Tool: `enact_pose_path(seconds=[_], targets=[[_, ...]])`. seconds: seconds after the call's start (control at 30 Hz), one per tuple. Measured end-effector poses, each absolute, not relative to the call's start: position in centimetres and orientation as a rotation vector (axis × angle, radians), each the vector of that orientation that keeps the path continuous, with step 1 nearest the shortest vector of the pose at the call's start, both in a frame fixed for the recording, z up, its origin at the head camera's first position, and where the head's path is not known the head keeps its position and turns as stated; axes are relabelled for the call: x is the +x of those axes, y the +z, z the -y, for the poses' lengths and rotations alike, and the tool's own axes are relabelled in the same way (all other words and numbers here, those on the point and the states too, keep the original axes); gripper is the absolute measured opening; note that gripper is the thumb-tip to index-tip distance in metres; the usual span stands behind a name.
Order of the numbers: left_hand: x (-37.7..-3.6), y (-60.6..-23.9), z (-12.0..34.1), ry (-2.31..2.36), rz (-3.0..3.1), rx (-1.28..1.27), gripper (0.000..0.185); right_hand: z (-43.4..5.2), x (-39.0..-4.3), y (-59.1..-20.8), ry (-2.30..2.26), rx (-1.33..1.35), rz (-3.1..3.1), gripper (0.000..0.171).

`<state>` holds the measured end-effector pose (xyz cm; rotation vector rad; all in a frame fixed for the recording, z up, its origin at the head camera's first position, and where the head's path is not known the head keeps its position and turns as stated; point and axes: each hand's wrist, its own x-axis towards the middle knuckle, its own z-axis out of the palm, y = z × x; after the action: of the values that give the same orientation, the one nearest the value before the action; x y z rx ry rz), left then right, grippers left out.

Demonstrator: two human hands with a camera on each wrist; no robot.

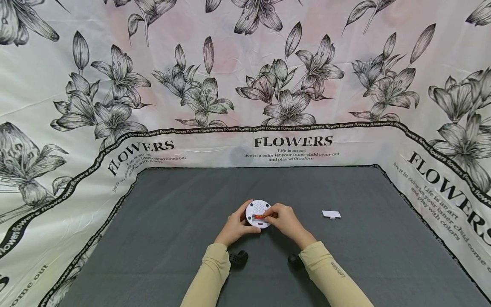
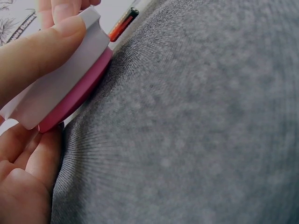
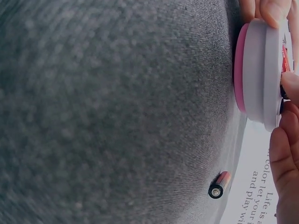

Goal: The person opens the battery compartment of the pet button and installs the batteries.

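A: Where the two hands meet above the grey mat (image 1: 172,238), what is held?

B: A round white device (image 1: 258,213) is gripped at its left edge by the left hand (image 1: 235,227), with the fingers curled round the rim. In the left wrist view a thumb (image 2: 39,51) is seen pressed on the white shell (image 2: 60,79), and a pink layer (image 2: 74,98) is seen beneath it.

A: And the right hand (image 1: 283,219)?

B: Its fingertips are pinched on a red battery (image 1: 260,217) lying in the slot of the device. A speaker grille of small holes is seen above that slot.

A: Is the device resting on the mat?

B: It is held tilted up towards the camera, just above the mat near its middle; whether its lower edge touches the cloth cannot be told.

A: What lies further out?

B: A second battery (image 3: 219,185) is seen on the mat in the right wrist view, apart from the device. A small white cover (image 1: 331,214) lies well to the right. A floral cloth printed "FLOWERS" (image 1: 293,141) is draped behind and along both sides.
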<state>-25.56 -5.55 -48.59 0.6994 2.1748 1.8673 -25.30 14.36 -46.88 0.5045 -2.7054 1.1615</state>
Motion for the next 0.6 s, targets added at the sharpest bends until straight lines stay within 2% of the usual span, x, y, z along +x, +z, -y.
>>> enact_pose_path(seconds=[0.33, 0.6], targets=[[-25.5, -48.5, 5.5, 1.865, -2.188, 0.693, 0.090, -14.5, -25.2, -47.0, 1.169, 0.487, 2.687, 0.012], [-27.1, -51.6, 5.3, 1.877, -2.211, 0.688, 0.097, -15.3, -25.2, -47.4, 1.220, 0.387, 2.650, 0.011]])
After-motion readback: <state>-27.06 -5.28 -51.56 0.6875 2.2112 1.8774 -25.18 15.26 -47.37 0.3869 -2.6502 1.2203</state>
